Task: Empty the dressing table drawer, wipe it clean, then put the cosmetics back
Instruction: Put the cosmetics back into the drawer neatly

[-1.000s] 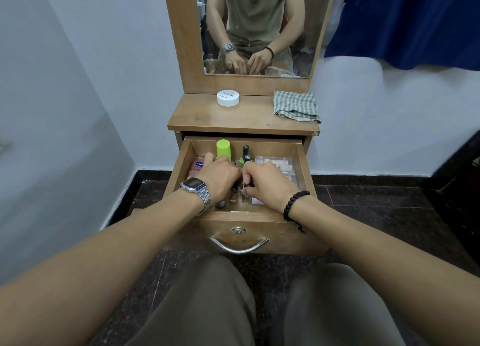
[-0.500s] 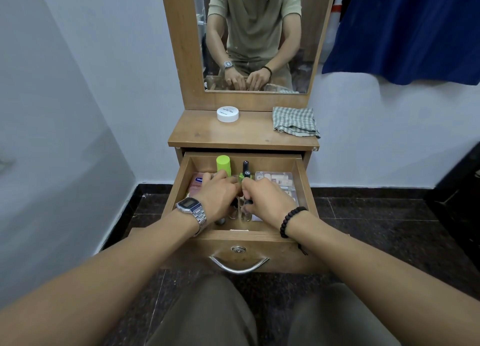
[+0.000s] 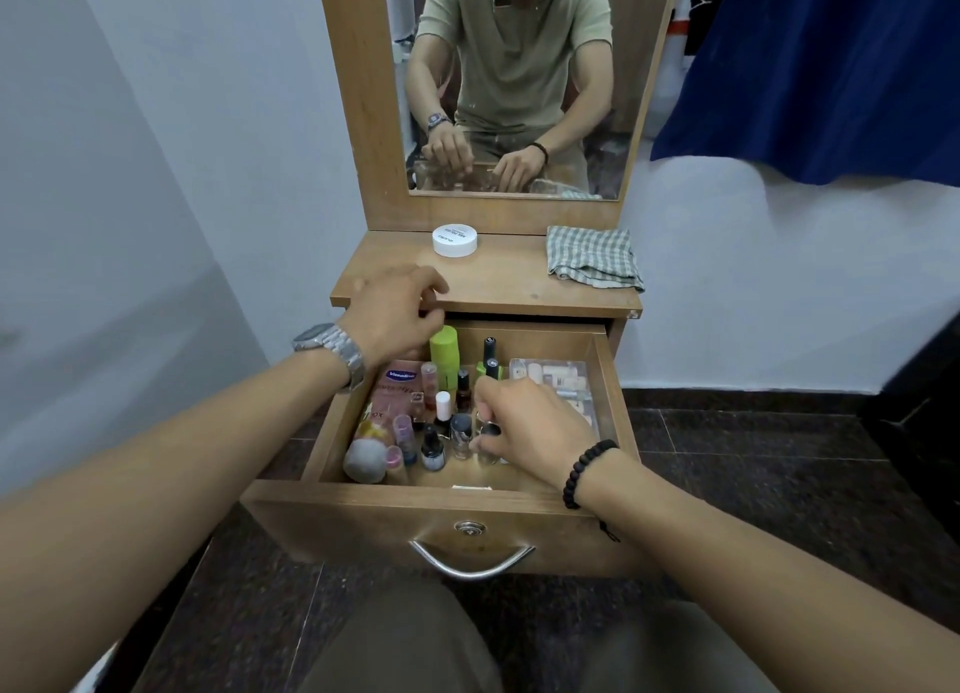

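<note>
Since a second ago the left hand (image 3: 396,314) has lifted out of the drawer (image 3: 467,492) and now hangs at the front edge of the table top (image 3: 498,287), while the right hand (image 3: 530,427) has stayed down among the bottles. Its fingers are curled and its fingertips (image 3: 485,422) pinch the dark cap of a small clear bottle (image 3: 487,448) standing near the drawer's front. The left hand's fingers are loosely curled with nothing seen in them; whether the fingertips touch the wooden edge cannot be told.

Just beside the pinched bottle, on the side toward the left hand, stand a clear glass bottle (image 3: 461,435), a dark-capped bottle (image 3: 432,450), a white-capped bottle (image 3: 443,406) and a purple-capped one (image 3: 404,432). Farther that way a grey powder puff (image 3: 364,461) lies in the front corner, with a pink Vaseline tube (image 3: 400,385) lying flat behind it. Beyond the right fingers, toward the drawer's back, a lime-green container (image 3: 444,352) stands upright right below the left hand, and a black nail polish bottle (image 3: 490,354) stands next to it. Under and past the right knuckles lies a clear plastic box (image 3: 558,378) of small pale items.

A metal watch (image 3: 332,346) sits on the left wrist, a black bead bracelet (image 3: 587,471) on the right. Past the left hand on the table top rest a white round jar (image 3: 455,240) and, well apart from it, a folded checked cloth (image 3: 592,255). The mirror (image 3: 514,79) behind reflects both hands.
</note>
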